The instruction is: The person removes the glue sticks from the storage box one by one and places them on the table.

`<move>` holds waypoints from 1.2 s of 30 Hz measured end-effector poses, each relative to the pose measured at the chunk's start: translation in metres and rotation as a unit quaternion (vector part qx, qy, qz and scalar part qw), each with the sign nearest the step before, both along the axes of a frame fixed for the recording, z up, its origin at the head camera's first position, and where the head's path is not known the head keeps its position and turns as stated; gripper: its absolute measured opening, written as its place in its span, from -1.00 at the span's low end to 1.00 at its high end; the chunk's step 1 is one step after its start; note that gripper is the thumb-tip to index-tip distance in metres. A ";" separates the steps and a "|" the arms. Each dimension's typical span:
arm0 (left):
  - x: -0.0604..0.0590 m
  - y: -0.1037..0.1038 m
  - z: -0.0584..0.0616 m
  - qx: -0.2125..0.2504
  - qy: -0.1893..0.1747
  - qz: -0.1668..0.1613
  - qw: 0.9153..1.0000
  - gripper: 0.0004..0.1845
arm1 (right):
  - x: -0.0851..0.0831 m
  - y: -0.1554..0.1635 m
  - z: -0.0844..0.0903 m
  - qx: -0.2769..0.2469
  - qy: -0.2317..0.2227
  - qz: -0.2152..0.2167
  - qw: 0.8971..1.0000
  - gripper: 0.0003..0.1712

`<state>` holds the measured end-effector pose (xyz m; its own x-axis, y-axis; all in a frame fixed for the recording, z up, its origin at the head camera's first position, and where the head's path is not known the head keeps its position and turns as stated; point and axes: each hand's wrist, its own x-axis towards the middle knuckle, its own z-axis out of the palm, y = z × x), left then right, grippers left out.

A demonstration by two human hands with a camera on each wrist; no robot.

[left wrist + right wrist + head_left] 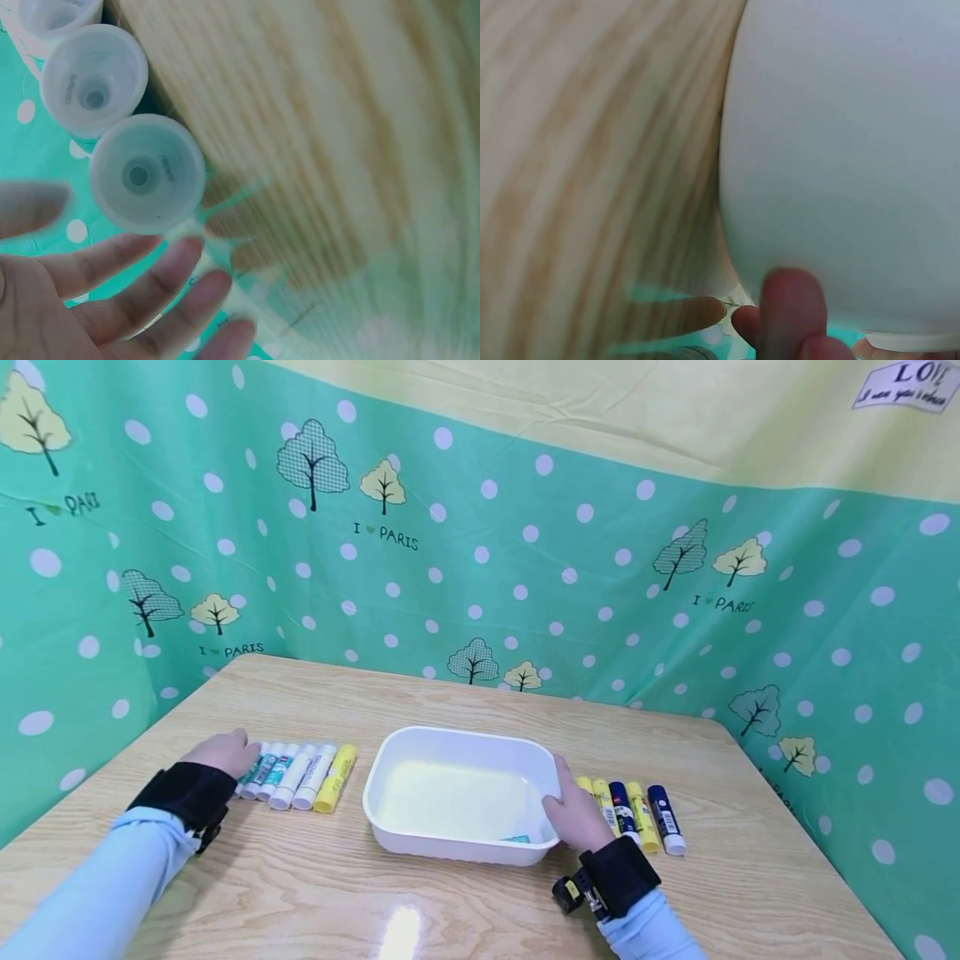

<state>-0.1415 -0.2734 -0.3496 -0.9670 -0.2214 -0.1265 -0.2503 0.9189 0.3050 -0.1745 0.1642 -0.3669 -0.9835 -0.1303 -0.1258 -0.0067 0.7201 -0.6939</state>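
In the head view my left hand (225, 753) is at the left end of a row of glue sticks (303, 777), mostly white and teal with a yellow one at the right end. The left wrist view shows its fingers spread, fingertips right at the base of the nearest glue stick (147, 174), thumb apart on the other side. My right hand (581, 817) grips the right rim of a white plastic basin (465, 852), thumb over the edge and fingers outside. Inside, near the front right corner, a small teal patch (517, 839) shows, mostly hidden by the wall.
Right of the basin lies a second row of glue sticks (643, 818), yellow and dark blue, partly behind my right hand. Everything is on a wooden table (315, 877). A green dotted curtain (480, 577) hangs along its back and sides.
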 end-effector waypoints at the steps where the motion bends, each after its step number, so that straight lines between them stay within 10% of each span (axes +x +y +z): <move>1: 0.000 0.000 -0.002 -0.003 0.009 0.000 1.000 -0.34 | 0.000 0.000 0.000 0.000 0.001 0.001 1.000 -0.27; 10: -0.009 0.003 -0.015 0.025 0.078 -0.014 0.997 0.00 | 0.000 0.001 0.001 0.003 -0.004 0.000 1.000 -0.27; 22: -0.017 0.078 0.017 -0.036 0.113 -0.109 0.987 -0.06 | 0.001 0.002 0.001 0.008 0.001 -0.004 1.000 -0.27; 36: -0.014 0.218 0.071 -0.030 0.146 -0.338 0.929 -0.17 | 0.003 -0.002 0.001 0.002 0.010 -0.005 1.000 -0.27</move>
